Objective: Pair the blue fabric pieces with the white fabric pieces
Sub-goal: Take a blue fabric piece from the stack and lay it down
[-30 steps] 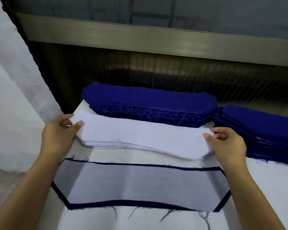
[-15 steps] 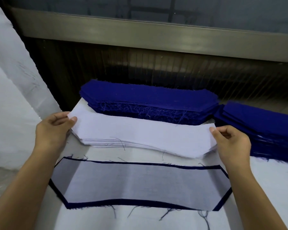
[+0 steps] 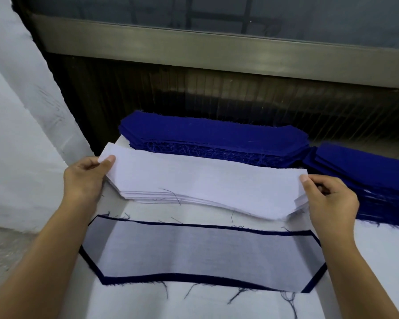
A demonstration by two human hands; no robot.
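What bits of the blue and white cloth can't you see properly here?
Head view only:
- right blue stack: cut off by the right edge.
- white stack: layers too thin to count.
- front blue piece: only its border shows; a white piece covers the rest.
- left hand: fingertips under the white stack are hidden by it.

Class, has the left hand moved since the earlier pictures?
Yes: against the far blue stack, the left hand has shifted slightly left and toward it, holding the white piece.
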